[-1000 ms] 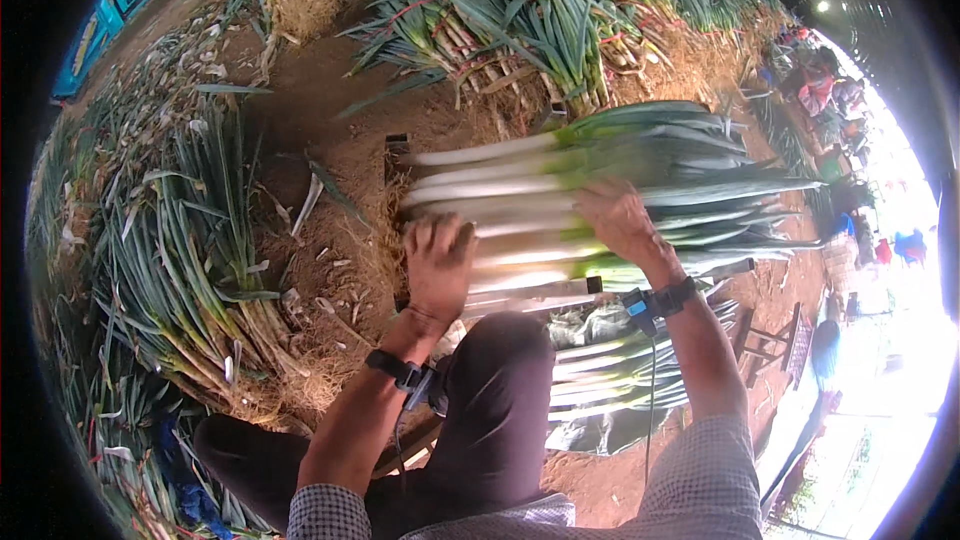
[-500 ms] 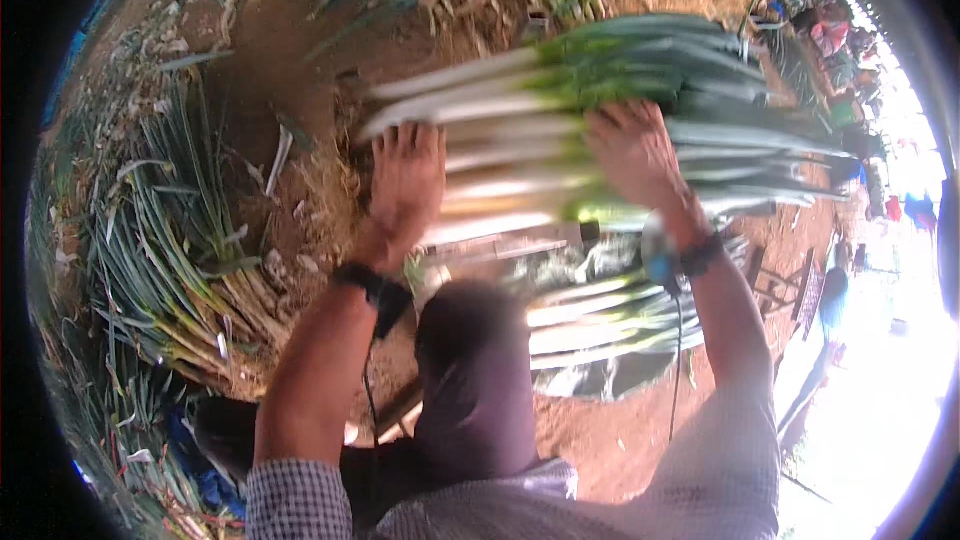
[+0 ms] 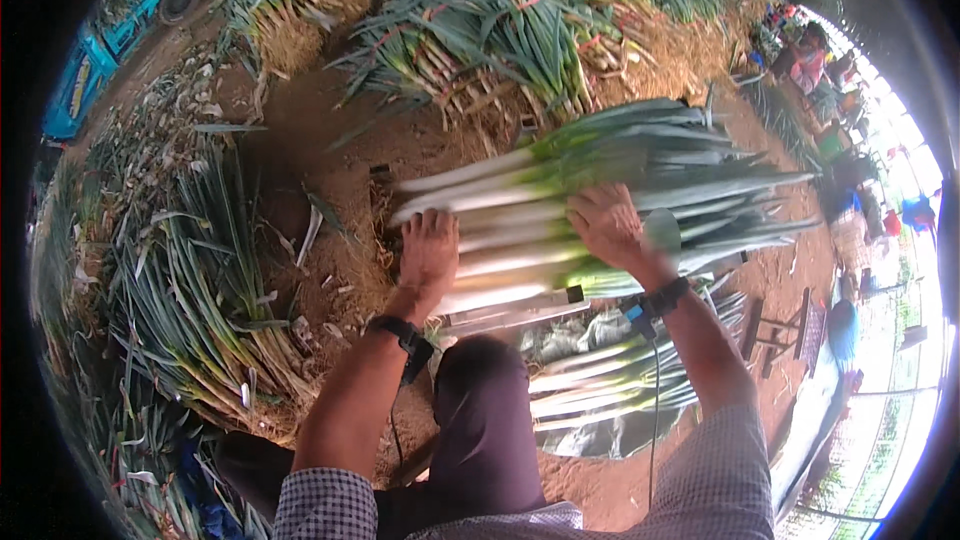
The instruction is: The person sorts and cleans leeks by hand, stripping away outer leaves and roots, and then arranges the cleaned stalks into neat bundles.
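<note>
A wide row of leeks [image 3: 510,218] lies in front of me, white stalks to the left and green leaves fanning right. My left hand [image 3: 430,255] rests on the white ends at the left, fingers stretched out over them. Farther right, my right hand [image 3: 605,222] lies on the stalks where white turns to green, its fingers loosely bent. Neither hand wraps round a stalk. Under the row's near edge a wooden bar [image 3: 515,313] shows. Closer to me, more leeks [image 3: 610,380] lie on a grey plastic sheet [image 3: 590,437].
Tied bunches of leeks [image 3: 500,30] with roots stand at the back. A loose heap of unpeeled leeks [image 3: 200,290] spreads at my left. My knee [image 3: 480,390] is close below the row. A low wooden frame [image 3: 778,335] stands at the right, and a blue vehicle [image 3: 85,90] far left.
The view has tilted up, so the scene sits lower and more of the back bunches shows. My right hand has shifted slightly left along the leeks; my left hand remains at the white ends.
</note>
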Action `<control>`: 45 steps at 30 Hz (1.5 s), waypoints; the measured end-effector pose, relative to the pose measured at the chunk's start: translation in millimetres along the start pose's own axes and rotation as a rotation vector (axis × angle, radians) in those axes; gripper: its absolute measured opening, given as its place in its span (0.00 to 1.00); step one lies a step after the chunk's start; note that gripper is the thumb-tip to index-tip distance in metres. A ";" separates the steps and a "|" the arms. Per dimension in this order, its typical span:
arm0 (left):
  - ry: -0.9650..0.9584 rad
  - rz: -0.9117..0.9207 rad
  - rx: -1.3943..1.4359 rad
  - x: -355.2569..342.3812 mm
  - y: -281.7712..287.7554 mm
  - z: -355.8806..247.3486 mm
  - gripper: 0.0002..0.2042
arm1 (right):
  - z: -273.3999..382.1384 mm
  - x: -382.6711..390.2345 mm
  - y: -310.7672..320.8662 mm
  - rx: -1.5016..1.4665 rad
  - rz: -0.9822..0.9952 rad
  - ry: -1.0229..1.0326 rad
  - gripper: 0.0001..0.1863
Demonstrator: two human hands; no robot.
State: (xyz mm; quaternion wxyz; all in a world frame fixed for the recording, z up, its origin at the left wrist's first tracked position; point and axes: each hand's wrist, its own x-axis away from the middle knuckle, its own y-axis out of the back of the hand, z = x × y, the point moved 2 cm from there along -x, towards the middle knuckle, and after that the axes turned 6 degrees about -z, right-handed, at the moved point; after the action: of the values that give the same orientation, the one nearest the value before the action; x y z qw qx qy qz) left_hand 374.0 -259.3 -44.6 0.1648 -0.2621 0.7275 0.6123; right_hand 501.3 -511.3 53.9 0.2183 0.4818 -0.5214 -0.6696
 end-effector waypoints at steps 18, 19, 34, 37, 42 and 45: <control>0.165 0.138 0.100 0.7 15.5 2.0 0.15 | 7.7 -23.4 -9.3 0.174 -0.045 0.033 0.07; 0.232 0.222 0.140 -1.3 16.3 -1.0 0.15 | 6.0 -21.6 -9.3 0.098 -0.081 -0.015 0.07; 0.114 0.030 0.148 -5.8 27.5 -4.1 0.09 | 11.7 -66.4 -43.5 -0.191 0.139 -0.078 0.14; 0.093 0.006 0.134 -3.9 30.0 -3.4 0.10 | 15.5 -58.8 -41.0 -0.137 0.203 -0.100 0.13; 0.093 -0.101 -0.009 -4.6 16.4 -0.7 0.11 | 15.3 -57.4 -65.6 -0.165 0.393 -0.181 0.14; -0.102 -0.189 0.119 16.6 1.8 14.2 0.08 | 13.7 -50.8 -59.7 0.036 0.341 0.164 0.13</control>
State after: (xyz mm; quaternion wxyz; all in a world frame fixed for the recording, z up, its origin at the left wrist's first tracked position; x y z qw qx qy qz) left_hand 358.5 -248.2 -55.2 0.2740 -0.2879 0.7252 0.5622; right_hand 524.3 -442.7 20.7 0.3615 0.4432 -0.5881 -0.5719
